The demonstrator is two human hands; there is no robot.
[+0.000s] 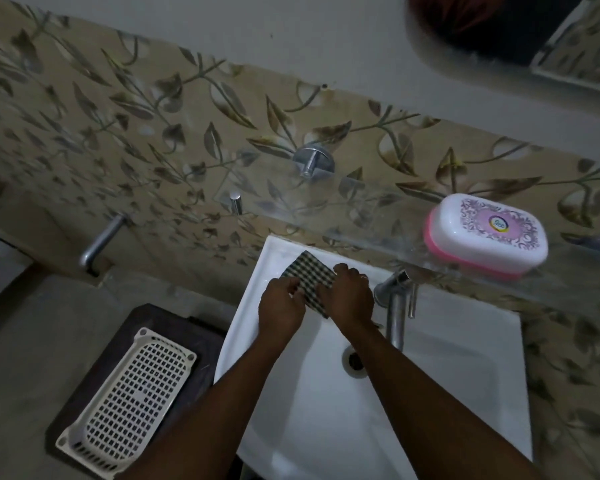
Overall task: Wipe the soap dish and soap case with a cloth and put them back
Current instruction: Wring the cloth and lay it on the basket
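**Cloth in both hands, soap case not yet touched**

Nearest, at the lower left, a white perforated plastic tray (132, 386), which I take to be the soap dish, lies on a dark brown square board (153, 317), well apart from either hand. Beyond it is the white ceramic sink (447, 358). Over the sink's back left corner, the left hand (280, 306) and the right hand (349, 296) are close together, each with fingers curled onto the dark-and-white checked cloth (309, 271), which they hold between them. Just right of the right hand stands the chrome tap (394, 303). Farther back, a clear glass shelf (326, 216) runs along the leaf-patterned wall. The oval soap case (485, 233), with a white lid and pink base, sits toward the shelf's right end, close to its front edge.

The risks lie mostly in reaching for the case:

- The tap stands between the right hand and the case, so a hurried reach could knock a wrist against it.
- The glass looks smooth, and a nudge rather than a firm grip could slide the case off the front edge into the sink.
- If the case is lifted by the lid alone, the base may drop away.
- A loose pinch could let the cloth fall into the sink.
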